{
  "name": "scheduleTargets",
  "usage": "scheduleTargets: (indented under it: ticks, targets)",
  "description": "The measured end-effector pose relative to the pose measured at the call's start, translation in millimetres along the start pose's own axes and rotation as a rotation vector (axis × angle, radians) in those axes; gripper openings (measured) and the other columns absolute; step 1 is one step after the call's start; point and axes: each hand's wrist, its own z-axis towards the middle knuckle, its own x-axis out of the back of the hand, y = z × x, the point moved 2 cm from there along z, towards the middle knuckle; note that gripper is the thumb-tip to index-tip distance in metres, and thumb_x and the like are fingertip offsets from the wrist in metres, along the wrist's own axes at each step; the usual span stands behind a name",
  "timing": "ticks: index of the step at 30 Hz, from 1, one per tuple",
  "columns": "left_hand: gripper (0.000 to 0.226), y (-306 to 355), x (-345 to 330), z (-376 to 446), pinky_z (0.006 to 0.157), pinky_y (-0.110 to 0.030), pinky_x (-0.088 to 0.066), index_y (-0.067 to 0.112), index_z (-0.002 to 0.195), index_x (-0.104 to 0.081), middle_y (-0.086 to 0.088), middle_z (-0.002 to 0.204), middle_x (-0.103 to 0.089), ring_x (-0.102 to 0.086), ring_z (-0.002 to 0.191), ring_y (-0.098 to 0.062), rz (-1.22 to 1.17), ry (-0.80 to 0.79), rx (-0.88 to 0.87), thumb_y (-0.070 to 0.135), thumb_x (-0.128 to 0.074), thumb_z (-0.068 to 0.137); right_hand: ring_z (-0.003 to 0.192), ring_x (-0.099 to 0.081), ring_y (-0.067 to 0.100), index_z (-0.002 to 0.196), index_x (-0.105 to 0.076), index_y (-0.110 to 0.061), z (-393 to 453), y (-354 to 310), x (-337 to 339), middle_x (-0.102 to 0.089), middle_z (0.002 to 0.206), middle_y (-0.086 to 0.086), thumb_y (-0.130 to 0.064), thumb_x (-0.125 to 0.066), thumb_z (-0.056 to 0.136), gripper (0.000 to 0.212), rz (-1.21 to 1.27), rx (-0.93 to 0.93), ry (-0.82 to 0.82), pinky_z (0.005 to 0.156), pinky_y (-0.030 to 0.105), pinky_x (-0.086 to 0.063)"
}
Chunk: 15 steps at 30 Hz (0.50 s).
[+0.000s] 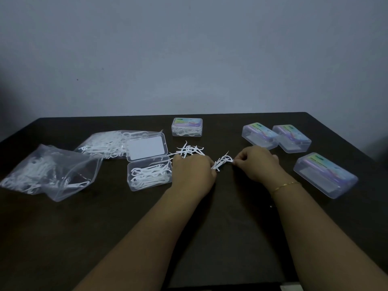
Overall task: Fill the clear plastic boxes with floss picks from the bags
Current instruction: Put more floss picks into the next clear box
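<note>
An open clear plastic box (149,177) lies left of centre, partly filled with white floss picks, its lid (146,147) folded back. Right beside it my left hand (192,173) grips one end of a small bunch of floss picks (222,162). My right hand (257,162) pinches the other end of that bunch. More loose floss picks (189,150) lie scattered on the table just behind my left hand. Two clear bags hold picks: one at the far left (48,173), one behind the open box (105,143).
A shut box with picks (186,127) stands at the back centre. Three shut clear boxes (259,135) (291,138) (325,175) with coloured labels sit on the right. The dark table (105,227) ends at a grey wall behind.
</note>
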Motion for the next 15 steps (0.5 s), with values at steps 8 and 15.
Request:
scheduleTargets:
  ticks: [8, 15]
  targets:
    - [0.026, 0.4, 2.1, -0.9, 0.096, -0.037, -0.024, 0.031, 0.104, -0.067, 0.004, 0.102, -0.068, -0.060, 0.099, -0.018, 0.035, 0.048, -0.002, 0.030, -0.042, 0.096, 0.103, -0.056, 0.020, 0.105, -0.064, -0.019, 2.4, 3.2, 0.7, -0.064, 0.102, 0.002, -0.039, -0.063, 0.086, 0.028, -0.093, -0.104, -0.046, 0.099, 0.042, -0.039]
    - [0.029, 0.0, 6.3, 0.0, 0.094, -0.037, -0.026, 0.036, 0.115, -0.066, 0.007, 0.110, -0.067, -0.053, 0.108, -0.017, 0.048, 0.165, 0.014, 0.029, -0.044, 0.097, 0.093, -0.060, 0.023, 0.098, -0.065, -0.012, -0.7, 1.3, -3.4, -0.063, 0.091, 0.008, -0.034, -0.066, 0.084, 0.027, 0.036, -0.085, -0.071, 0.094, 0.044, -0.048]
